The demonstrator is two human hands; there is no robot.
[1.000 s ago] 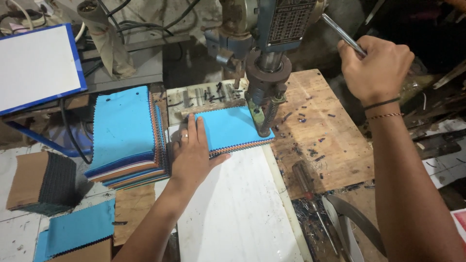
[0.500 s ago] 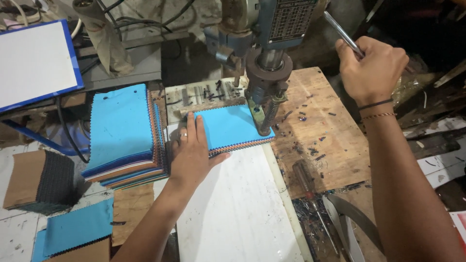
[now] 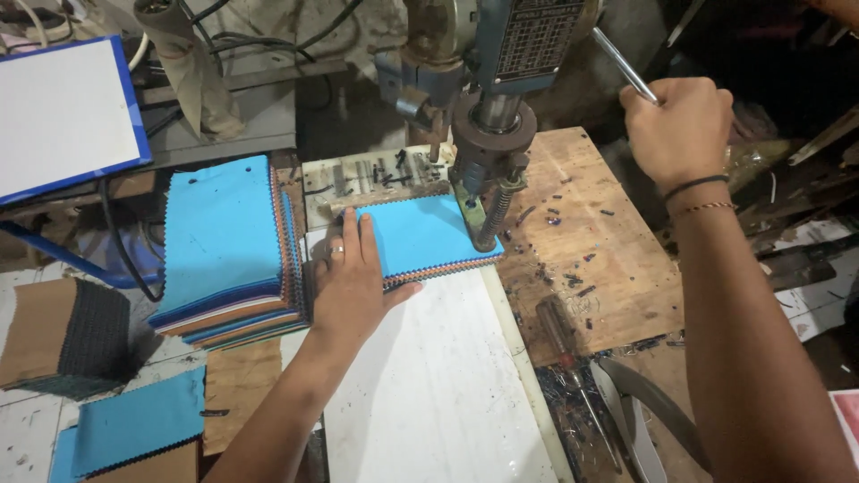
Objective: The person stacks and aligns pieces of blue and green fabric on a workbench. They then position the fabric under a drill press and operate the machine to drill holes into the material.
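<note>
My left hand [image 3: 351, 279] lies flat on the left edge of a small stack of blue fabric swatches [image 3: 420, 234], pressing it onto the white board [image 3: 429, 385]. The stack's right corner sits under the head of a drill press [image 3: 490, 134]. My right hand [image 3: 676, 125] is closed around the press's metal lever [image 3: 624, 64], up at the right.
A taller pile of blue and mixed-colour swatches [image 3: 224, 246] stands left of my hand. Brown and dark swatches [image 3: 63, 335] and a loose blue piece [image 3: 134, 420] lie at the lower left. A screwdriver [image 3: 573, 358] and shears [image 3: 644, 411] rest on the wooden table [image 3: 608, 259].
The view has shifted slightly; both hands keep their holds. My right hand on the lever sits marginally lower.
</note>
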